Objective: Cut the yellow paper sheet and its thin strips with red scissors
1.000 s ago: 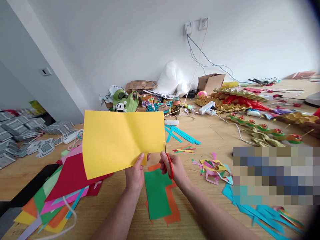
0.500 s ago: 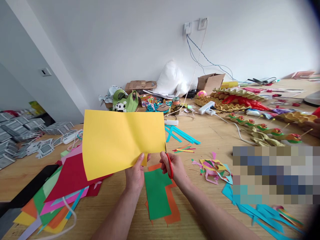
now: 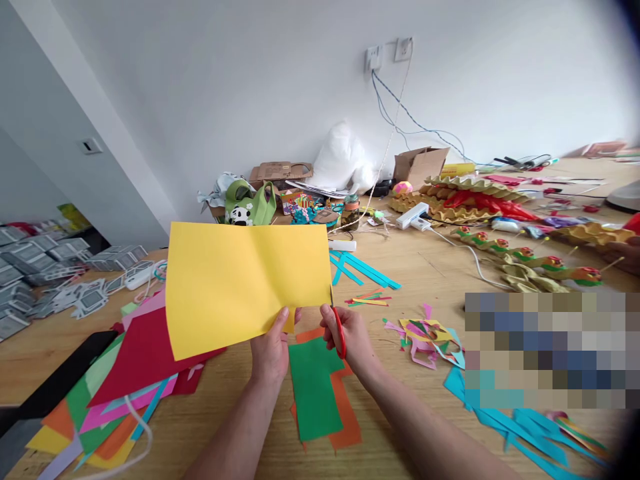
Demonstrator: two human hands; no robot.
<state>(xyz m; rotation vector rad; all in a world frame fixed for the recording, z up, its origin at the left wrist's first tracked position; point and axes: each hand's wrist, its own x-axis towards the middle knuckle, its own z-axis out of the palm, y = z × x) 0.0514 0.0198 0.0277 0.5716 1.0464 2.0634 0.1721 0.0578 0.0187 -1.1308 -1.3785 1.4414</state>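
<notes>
A sheet of yellow paper (image 3: 235,280) is held up over the table, with a notch cut out of its lower right corner. My left hand (image 3: 270,343) pinches its lower edge, thumb in front and the other fingers mostly hidden behind. Red-handled scissors (image 3: 340,333) are in my right hand (image 3: 353,337); their blades meet the sheet's right edge, and how far they are parted is hard to make out. Below my hands lie a green paper piece (image 3: 315,393) and, partly under it, orange paper (image 3: 349,427).
Coloured paper sheets (image 3: 133,360) pile up at the left. Blue strips (image 3: 370,269), thin coloured strips (image 3: 370,300) and paper scraps (image 3: 425,333) lie ahead and right. A power strip (image 3: 413,216) with a white cable stands farther back. Another person's hand (image 3: 623,253) shows at the right edge.
Almost nothing differs. The yellow sheet and both hands keep their places, with the scissors at the same edge.
</notes>
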